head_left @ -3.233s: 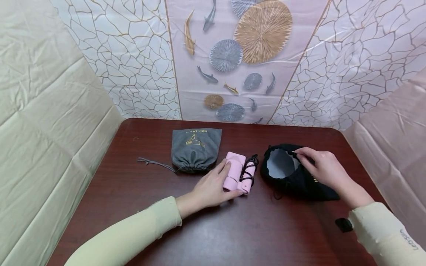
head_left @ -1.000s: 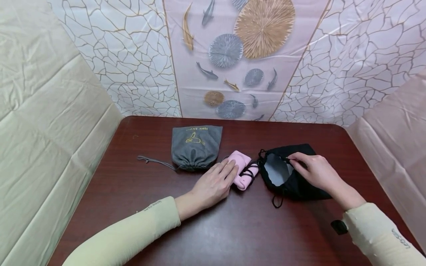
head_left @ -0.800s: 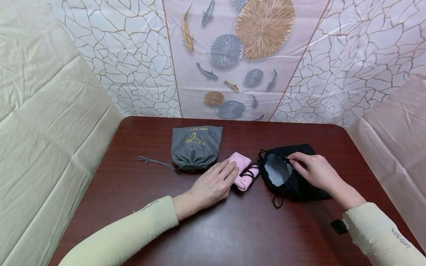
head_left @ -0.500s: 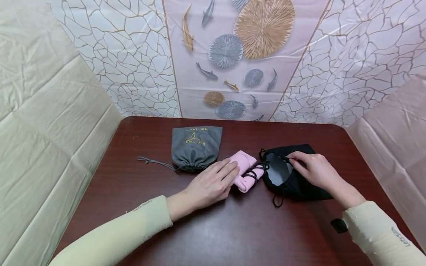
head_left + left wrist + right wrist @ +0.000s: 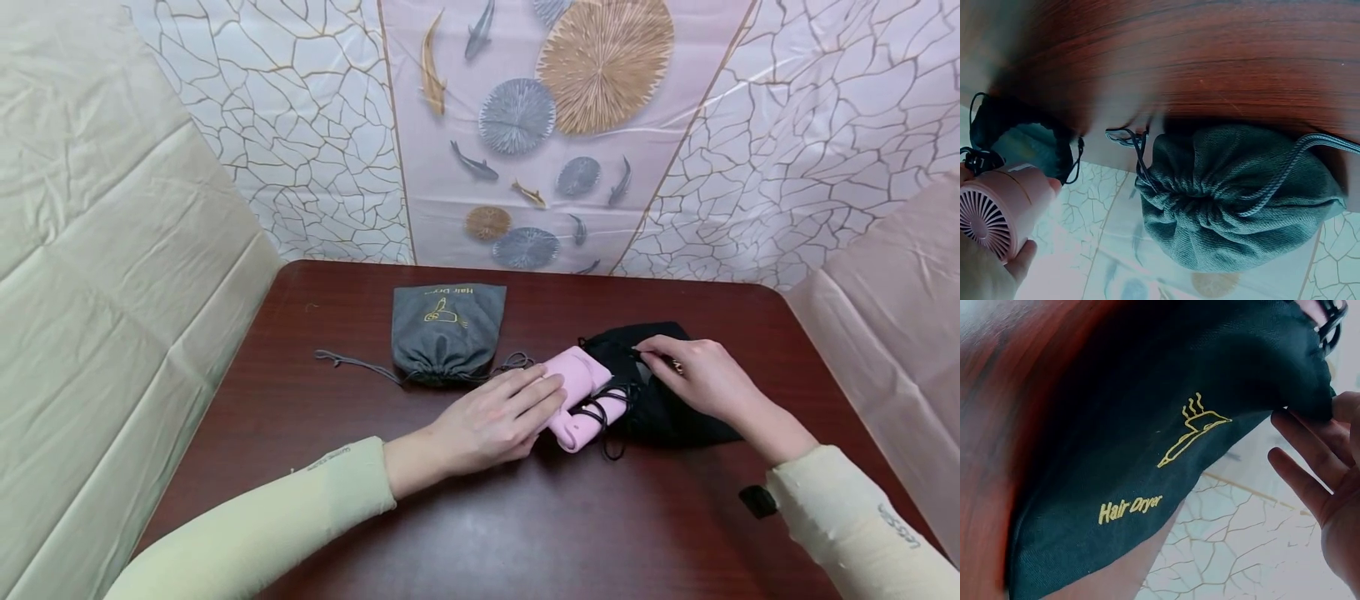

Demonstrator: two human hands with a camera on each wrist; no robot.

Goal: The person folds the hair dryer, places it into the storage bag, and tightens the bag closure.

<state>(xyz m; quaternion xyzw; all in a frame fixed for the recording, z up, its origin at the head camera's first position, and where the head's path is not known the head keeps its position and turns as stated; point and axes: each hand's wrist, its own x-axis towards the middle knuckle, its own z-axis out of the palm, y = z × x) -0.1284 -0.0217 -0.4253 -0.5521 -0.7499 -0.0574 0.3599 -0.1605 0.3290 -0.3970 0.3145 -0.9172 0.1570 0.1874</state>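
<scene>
My left hand (image 5: 487,421) grips a folded pink hair dryer (image 5: 576,377), its black cord wound round the handle. In the left wrist view, the round vent end of the dryer (image 5: 1022,197) faces the camera, with fingers and thumb about the body. The dryer's far end is at the mouth of a black drawstring bag (image 5: 667,421) and hides most of the opening. My right hand (image 5: 701,375) pinches the bag's rim between thumb and finger. The right wrist view shows the black bag (image 5: 1104,450) with gold "Hair Dryer" lettering.
A plump grey drawstring bag (image 5: 450,333), its neck drawn together, lies left of the dryer, with its cord (image 5: 360,365) trailing left. The dark red table (image 5: 480,533) ends at a patterned cloth (image 5: 517,192) at the back.
My left hand has carried the hair dryer to the right, up to the black bag's mouth. Earlier the pale lining showed wide; now it is mostly covered. The right hand has kept its pinch.
</scene>
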